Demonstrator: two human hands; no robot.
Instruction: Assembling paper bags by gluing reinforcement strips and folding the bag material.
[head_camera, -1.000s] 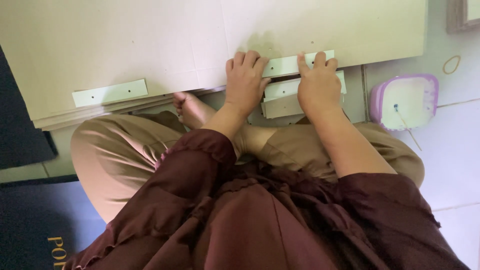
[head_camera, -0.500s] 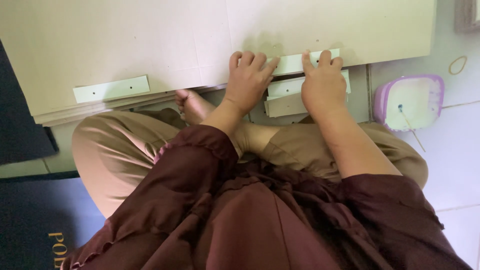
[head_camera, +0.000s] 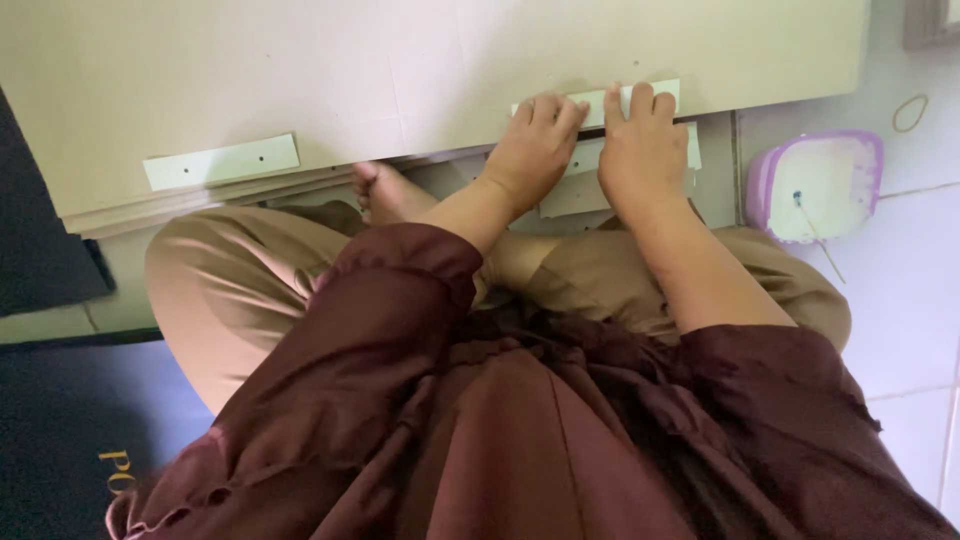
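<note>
Hands unmoved: left hand (head_camera: 535, 150), right hand (head_camera: 645, 150) press pale strip (head_camera: 598, 103) flat.

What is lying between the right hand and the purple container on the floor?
In the head view, only the end of the pale strip and bare floor tile lie between the right hand and the purple container.
</note>
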